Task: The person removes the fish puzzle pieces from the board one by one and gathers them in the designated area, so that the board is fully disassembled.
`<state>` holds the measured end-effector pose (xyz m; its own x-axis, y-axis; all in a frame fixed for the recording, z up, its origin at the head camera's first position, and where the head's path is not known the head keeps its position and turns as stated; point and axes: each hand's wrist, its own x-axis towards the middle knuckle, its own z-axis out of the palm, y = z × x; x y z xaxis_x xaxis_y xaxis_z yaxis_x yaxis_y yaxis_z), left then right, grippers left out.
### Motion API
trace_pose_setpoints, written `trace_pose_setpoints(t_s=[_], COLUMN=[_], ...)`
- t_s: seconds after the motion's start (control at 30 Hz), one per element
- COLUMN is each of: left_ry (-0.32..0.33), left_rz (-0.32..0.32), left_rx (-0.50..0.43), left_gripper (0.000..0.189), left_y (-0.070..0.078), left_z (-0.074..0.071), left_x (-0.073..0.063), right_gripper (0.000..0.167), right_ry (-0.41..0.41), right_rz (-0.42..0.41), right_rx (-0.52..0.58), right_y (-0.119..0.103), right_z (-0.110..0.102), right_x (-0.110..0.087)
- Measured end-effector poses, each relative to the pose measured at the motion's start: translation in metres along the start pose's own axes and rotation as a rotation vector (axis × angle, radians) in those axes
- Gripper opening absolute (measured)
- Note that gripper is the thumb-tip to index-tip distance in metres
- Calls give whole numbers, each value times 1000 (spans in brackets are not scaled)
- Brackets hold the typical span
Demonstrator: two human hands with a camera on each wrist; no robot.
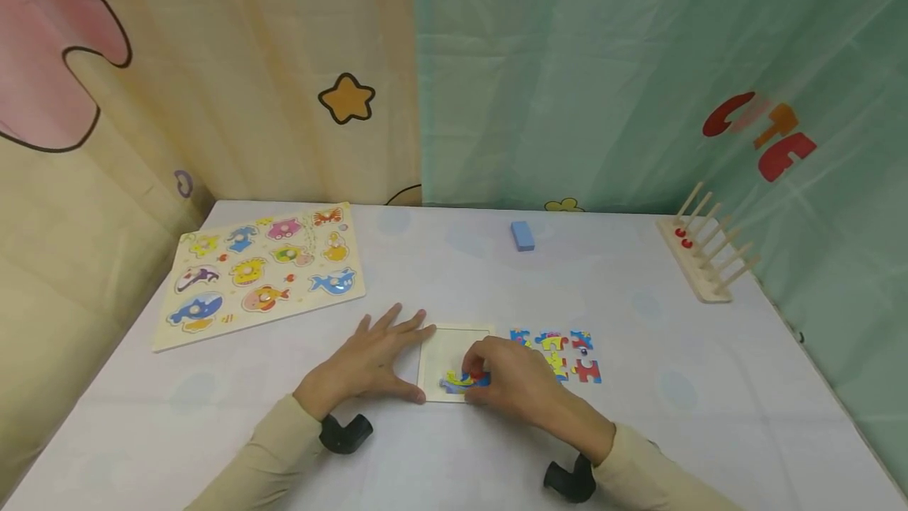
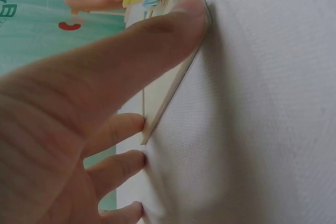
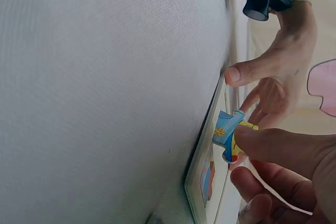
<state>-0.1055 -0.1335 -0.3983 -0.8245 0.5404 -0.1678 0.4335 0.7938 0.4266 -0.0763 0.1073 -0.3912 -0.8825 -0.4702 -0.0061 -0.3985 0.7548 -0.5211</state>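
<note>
A shallow, square puzzle tray (image 1: 447, 349) of pale wood lies on the white-covered table. My left hand (image 1: 376, 357) spreads its fingers along the tray's left side, with the thumb touching the near left corner. Between thumb and fingers, my right hand (image 1: 521, 381) pinches a blue and yellow jigsaw piece (image 3: 222, 132), tilted above the tray's near edge. Another jigsaw piece (image 3: 207, 182) lies in the tray's near right part, mostly covered by the right hand in the head view. Right of the tray, several loose jigsaw pieces (image 1: 586, 371) lie in rows, partly hidden behind that hand.
A large animal peg puzzle board (image 1: 234, 322) rests at the back left. Toward the back middle is a blue block (image 1: 522, 236). A wooden peg stand (image 1: 698, 274) with red beads stands at the right edge. Curtains hang behind the table.
</note>
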Motion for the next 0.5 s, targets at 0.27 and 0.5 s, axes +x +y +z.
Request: trace_pose_setpoints(t_s=[0.27,0.5], left_ry=[7,8], left_rz=[4,-4], left_rx=[-5,2], left_gripper=[95,95], left_y=[-1,1], left_z=[0,1], left_x=[0,0], right_gripper=[15,11], right_ry=[-37,-11], right_rz=[-20,43], right_rx=[207,391], right_y=[4,9], right_z=[-1,-3], right_x=[-3,-5])
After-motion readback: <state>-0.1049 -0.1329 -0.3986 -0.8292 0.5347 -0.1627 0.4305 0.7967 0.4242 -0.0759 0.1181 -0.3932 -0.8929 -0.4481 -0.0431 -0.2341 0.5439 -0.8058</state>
